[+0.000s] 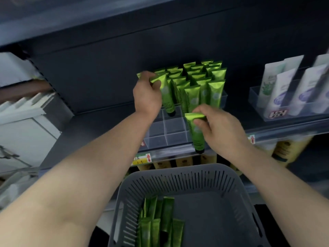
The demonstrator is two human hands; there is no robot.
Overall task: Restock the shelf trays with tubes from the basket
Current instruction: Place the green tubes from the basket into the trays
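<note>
Above the grey basket (pixel 178 172), green tubes (pixel 195 134) pinched by the left hand (pixel 146 93) and right hand (pixel 219 125) should be lowered cap-down into empty tray cells (pixel 170 129).

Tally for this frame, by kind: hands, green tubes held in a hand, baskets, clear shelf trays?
Hands: 2 (left hand, right hand)
Held green tubes: 2 (left tube, right tube)
Basket: 1
Clear trays: 2 (divided tray, right tray)
Total: 7

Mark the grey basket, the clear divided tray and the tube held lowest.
grey basket (pixel 178 180): head view, slotted back wall.
clear divided tray (pixel 165 130): head view, divider between empty compartments.
lowest held tube (pixel 196 139): head view, middle of its green body.
</note>
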